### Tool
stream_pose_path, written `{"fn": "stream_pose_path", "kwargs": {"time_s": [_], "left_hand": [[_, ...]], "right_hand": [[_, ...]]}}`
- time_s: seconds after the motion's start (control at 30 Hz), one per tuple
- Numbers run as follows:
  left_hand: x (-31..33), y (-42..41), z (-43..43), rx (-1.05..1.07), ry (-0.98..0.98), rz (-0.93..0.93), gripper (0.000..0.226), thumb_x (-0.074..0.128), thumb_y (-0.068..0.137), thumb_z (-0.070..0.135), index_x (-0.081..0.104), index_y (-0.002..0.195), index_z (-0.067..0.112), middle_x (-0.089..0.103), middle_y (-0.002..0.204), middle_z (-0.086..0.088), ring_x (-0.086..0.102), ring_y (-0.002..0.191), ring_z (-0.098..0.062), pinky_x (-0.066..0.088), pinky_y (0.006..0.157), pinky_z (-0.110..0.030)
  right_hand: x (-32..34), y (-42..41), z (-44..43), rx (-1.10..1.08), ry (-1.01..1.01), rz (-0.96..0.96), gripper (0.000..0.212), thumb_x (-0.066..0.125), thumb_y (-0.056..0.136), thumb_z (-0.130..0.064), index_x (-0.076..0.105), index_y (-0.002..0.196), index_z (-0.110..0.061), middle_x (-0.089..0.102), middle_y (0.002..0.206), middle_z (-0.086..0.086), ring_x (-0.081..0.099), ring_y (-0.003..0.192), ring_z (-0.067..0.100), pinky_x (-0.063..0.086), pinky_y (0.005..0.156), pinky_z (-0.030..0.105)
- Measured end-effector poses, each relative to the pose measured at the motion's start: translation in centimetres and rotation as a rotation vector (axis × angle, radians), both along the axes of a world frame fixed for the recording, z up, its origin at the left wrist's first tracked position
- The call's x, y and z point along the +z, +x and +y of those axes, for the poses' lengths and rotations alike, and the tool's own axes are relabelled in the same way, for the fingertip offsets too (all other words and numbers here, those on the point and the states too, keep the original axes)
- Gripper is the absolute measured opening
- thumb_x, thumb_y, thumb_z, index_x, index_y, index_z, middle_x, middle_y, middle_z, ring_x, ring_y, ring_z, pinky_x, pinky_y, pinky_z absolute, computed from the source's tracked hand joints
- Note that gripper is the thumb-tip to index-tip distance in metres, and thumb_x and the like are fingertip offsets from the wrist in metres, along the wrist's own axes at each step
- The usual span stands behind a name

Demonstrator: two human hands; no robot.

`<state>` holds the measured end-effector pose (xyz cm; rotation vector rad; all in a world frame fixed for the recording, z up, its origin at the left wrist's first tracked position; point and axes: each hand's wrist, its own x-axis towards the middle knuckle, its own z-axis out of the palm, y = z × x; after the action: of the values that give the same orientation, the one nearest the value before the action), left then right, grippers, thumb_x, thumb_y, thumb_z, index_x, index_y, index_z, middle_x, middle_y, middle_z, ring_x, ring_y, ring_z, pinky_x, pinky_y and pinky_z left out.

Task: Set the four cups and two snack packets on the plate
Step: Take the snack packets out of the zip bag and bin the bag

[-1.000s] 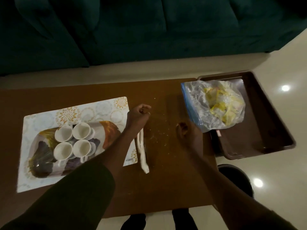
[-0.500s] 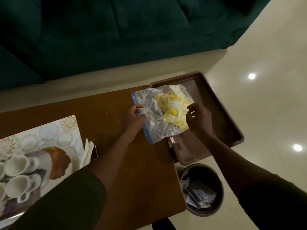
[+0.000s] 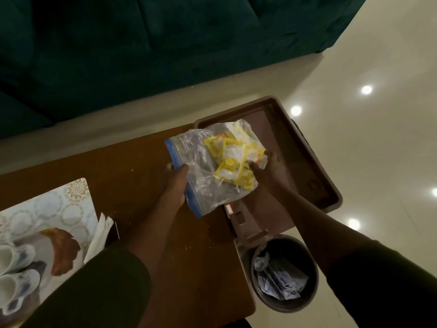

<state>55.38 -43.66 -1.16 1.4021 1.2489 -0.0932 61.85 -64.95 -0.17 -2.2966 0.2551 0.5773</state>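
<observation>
A clear zip bag [image 3: 203, 169] with a blue seal holds several yellow snack packets [image 3: 233, 162]. It lies partly on the brown tray [image 3: 314, 166] at the table's right end. My left hand [image 3: 176, 185] grips the bag's blue seal edge. My right hand [image 3: 263, 168] pinches the bag's other side over the packets. At the far left edge, white cups [image 3: 14, 268] stand on the flowered plate [image 3: 63, 247]; only two cups show.
The plate rests on a patterned placemat [image 3: 54, 204] on the brown table [image 3: 132, 176]. White paper strips [image 3: 99, 235] lie beside the mat. A round bin [image 3: 283, 275] with wrappers stands on the floor below the tray. A dark green sofa [image 3: 142, 43] runs behind.
Both hands went from the table's middle to the bag and took hold of it. My view swung right, so the plate slid to the left edge.
</observation>
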Motion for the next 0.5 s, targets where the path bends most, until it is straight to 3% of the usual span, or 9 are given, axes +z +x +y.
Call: {"fn": "stream_pose_path", "kwargs": {"time_s": [0.07,0.13,0.23,0.33,0.4,0.5], "left_hand": [[0.1,-0.1,0.2,0.007,-0.058,-0.010,0.044,0.059,0.094,0.023,0.045,0.135,0.009,0.054,0.132,-0.017,0.053,0.102,-0.029,0.046,0.086,-0.042],[0.3,-0.4,0.7,0.031,-0.217,0.026,0.048,0.062,0.092,0.027,0.049,0.134,0.010,0.055,0.134,-0.013,0.054,0.119,-0.031,0.046,0.093,-0.040],[1.2,-0.8,1.2,0.036,-0.469,-0.018,0.038,0.068,0.087,0.025,0.059,0.121,0.012,0.065,0.120,-0.011,0.060,0.116,-0.030,0.045,0.105,-0.048],[2.2,-0.2,1.0,-0.014,-0.446,-0.180,0.032,0.067,0.088,0.018,0.059,0.117,0.009,0.067,0.108,-0.012,0.064,0.100,-0.030,0.051,0.096,-0.048],[3.6,0.8,0.8,-0.069,-0.402,-0.288,0.016,0.066,0.088,0.015,0.063,0.103,0.010,0.068,0.102,-0.012,0.065,0.095,-0.030,0.054,0.091,-0.048],[6.1,2.4,0.3,-0.162,-0.450,-0.409,0.006,0.067,0.087,0.017,0.065,0.086,0.012,0.068,0.097,-0.009,0.066,0.095,-0.029,0.057,0.085,-0.047]], "right_hand": [[0.0,0.0,0.3,-0.029,0.016,0.021,0.064,0.061,0.090,-0.040,0.034,0.142,-0.013,0.043,0.145,0.014,0.051,0.124,0.032,0.049,0.097,0.045],[0.1,0.0,0.5,-0.062,0.045,0.053,0.063,0.059,0.091,-0.041,0.034,0.141,-0.013,0.048,0.140,0.014,0.056,0.118,0.033,0.050,0.094,0.049],[0.2,0.2,0.9,-0.117,0.059,0.066,0.059,0.057,0.092,-0.043,0.038,0.137,-0.010,0.056,0.129,0.014,0.061,0.109,0.031,0.052,0.088,0.042],[0.4,0.4,1.5,-0.201,0.092,0.066,0.053,0.055,0.092,-0.046,0.045,0.131,-0.011,0.060,0.123,0.012,0.061,0.103,0.026,0.050,0.081,0.035],[0.7,0.4,2.3,-0.228,0.148,0.039,0.048,0.052,0.093,-0.047,0.051,0.125,-0.011,0.068,0.110,0.010,0.064,0.099,0.023,0.051,0.079,0.033],[2.0,0.2,4.2,-0.250,0.205,-0.084,0.039,0.049,0.096,-0.043,0.058,0.117,-0.012,0.071,0.099,0.008,0.065,0.089,0.018,0.043,0.062,0.024]]}}
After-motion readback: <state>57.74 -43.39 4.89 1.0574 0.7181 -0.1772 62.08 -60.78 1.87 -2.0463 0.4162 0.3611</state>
